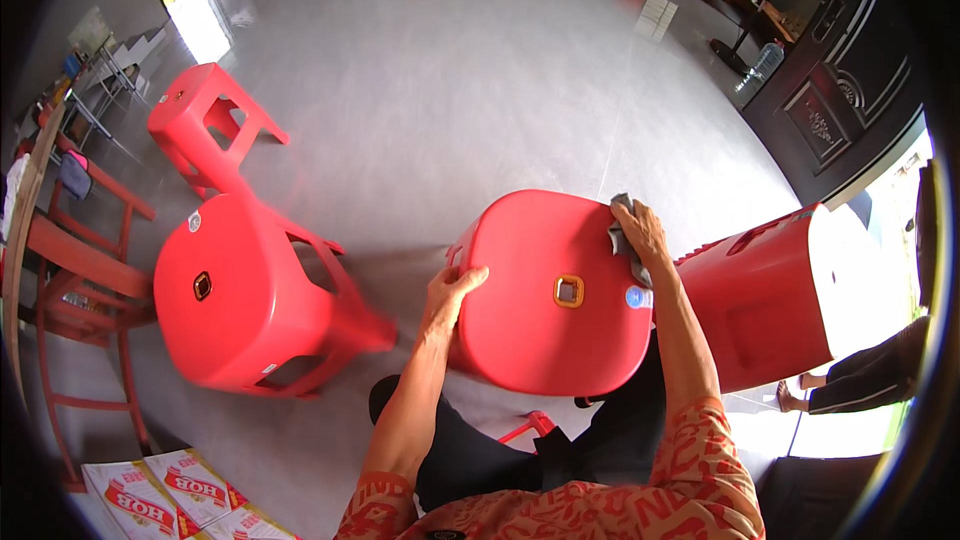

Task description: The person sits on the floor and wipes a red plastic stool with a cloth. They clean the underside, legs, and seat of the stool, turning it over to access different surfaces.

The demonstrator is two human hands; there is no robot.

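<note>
A red plastic stool [520, 330] stands in front of me, its rounded square seat facing up, with a gold-rimmed hole [569, 291] in it and a blue round sticker [636, 297] near the right edge. My left hand [452, 295] grips the seat's left edge, thumb lying on top and fingers hidden down the side. At the far right corner, my right hand [641, 230] is closed on a grey cloth [625, 240], which hangs over the seat's right edge.
Red stools stand at the left [225, 310] and farther back [205, 105]. Close on the right is another red plastic piece [755, 300]. A wooden chair [90, 320], printed cardboard [170, 495], a dark door [830, 110] and another person's leg [860, 380] lie around the edges.
</note>
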